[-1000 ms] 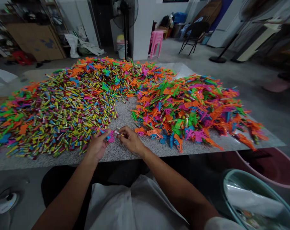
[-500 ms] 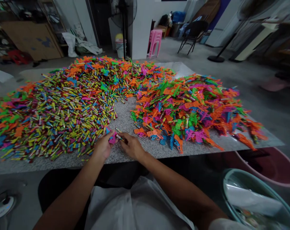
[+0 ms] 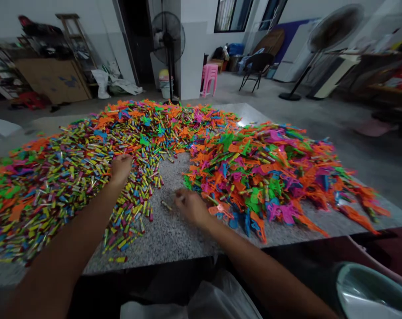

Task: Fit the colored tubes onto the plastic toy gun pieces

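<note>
Left hand [image 3: 121, 167] lies knuckles-up on the heap of small coloured tubes [image 3: 71, 177], fingers curled down into it; whether they pinch a tube cannot be told. Right hand [image 3: 191, 206] rests on the bare speckled table [image 3: 174, 235], fingers loosely bent, holding nothing that shows. One loose tube [image 3: 166, 205] lies just at its 9 o'clock. The pile of flat plastic toy shapes [image 3: 270, 177] sits at the right hand's 2 o'clock, its nearest pieces touching the hand.

Judgement: the pick goes best if the left takes a single tube from the heap's top, and the right lifts one flat piece from the pile's near edge, without raking neighbours off the table.
</note>
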Demonstrator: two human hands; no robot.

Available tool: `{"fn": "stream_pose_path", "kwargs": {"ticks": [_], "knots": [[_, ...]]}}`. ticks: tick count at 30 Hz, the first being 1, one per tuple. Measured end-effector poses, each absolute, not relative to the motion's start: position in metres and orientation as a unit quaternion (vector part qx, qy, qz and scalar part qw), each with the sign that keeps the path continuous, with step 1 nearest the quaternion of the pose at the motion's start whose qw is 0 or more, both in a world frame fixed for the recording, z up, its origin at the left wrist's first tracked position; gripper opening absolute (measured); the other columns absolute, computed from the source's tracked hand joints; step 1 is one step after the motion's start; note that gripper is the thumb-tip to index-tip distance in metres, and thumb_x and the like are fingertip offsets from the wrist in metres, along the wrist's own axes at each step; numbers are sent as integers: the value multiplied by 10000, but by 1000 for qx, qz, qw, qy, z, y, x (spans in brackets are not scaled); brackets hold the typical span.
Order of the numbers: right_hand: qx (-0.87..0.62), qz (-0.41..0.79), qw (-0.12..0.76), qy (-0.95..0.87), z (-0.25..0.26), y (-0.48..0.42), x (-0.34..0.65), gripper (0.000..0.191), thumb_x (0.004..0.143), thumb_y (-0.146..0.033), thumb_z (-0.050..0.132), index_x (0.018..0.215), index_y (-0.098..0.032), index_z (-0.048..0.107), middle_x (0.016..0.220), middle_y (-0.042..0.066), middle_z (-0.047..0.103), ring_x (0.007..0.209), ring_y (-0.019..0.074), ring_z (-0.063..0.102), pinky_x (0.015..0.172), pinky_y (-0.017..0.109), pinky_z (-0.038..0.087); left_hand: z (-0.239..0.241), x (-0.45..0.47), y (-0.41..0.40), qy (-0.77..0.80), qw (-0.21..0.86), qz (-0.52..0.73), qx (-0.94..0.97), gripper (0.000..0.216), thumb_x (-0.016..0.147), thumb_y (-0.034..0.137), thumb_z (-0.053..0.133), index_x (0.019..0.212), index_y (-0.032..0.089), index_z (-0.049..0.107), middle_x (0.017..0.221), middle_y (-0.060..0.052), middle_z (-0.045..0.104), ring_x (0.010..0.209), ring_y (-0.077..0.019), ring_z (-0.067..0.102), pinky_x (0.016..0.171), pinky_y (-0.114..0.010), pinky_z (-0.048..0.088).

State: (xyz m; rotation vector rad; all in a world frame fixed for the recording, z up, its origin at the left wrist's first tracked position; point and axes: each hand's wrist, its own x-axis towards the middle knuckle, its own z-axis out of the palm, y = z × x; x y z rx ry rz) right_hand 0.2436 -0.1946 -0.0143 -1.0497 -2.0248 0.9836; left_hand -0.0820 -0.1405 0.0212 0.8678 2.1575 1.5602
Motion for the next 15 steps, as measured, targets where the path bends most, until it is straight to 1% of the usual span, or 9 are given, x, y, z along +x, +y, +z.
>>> {"fn": "stream_pose_path", "kwargs": {"ticks": [1,2,3,5,7,9,12,13,15], "knots": [[-409,332,257,-810,-27,-206,231,141,953,-319,669,1047,-230,724,1018,99,741,881,248,708,803,361,570,25,-93,-129,791,97,498,343,264,791,299,655,1016,172,709,1004,-121,742,967,-286,702,894,-430,562],[-419,295,202,-835,-39,-216,220,161,937,-286,677,1078,-220,716,1103,118,736,903,254,714,803,359,573,28,-104,-118,810,27,442,385,327,811,305,651,1096,158,715,1134,-170,738,1115,-338,675,1003,-482,521],[-420,267,168,-851,-49,-224,210,188,946,-272,662,1118,-208,706,1174,133,721,943,262,718,815,361,576,31,-115,-109,815,-35,386,430,400,830,307,646,1188,138,705,1274,-215,702,1256,-381,614,1097,-523,456],[-423,226,142,-866,-64,-231,198,200,991,-266,611,1166,-204,687,1248,136,696,1024,265,716,855,357,578,36,-136,-92,803,-120,297,503,549,858,318,640,1364,106,639,1509,-275,559,1450,-437,449,1201,-578,326],[-426,211,148,-867,-72,-231,195,189,1043,-270,549,1170,-220,680,1269,122,691,1078,253,711,902,346,576,39,-157,-75,789,-154,240,544,680,857,370,672,1470,94,566,1626,-301,424,1527,-477,326,1228,-621,250],[-428,212,156,-865,-76,-227,195,184,1065,-270,517,1149,-236,677,1266,108,697,1087,244,713,911,342,582,42,-175,-56,787,-146,209,561,775,825,473,732,1489,115,556,1650,-309,384,1543,-517,272,1229,-671,204],[-427,230,163,-859,-82,-224,195,162,1046,-252,534,1138,-253,667,1243,97,703,1061,247,726,882,357,605,47,-191,-30,795,-111,195,564,821,772,610,773,1435,156,607,1594,-305,460,1510,-554,305,1208,-716,198],[-427,235,167,-857,-85,-223,195,161,1037,-243,542,1140,-262,663,1240,96,703,1055,250,731,876,362,611,50,-195,-23,797,-112,203,558,796,792,626,750,1417,153,617,1569,-306,485,1491,-549,335,1201,-710,218],[-425,242,180,-854,-91,-222,194,166,1023,-223,550,1136,-284,656,1225,95,706,1037,250,742,871,361,618,60,-202,-13,799,-144,226,538,728,870,603,674,1409,118,611,1548,-317,492,1474,-525,366,1198,-676,252]]}}
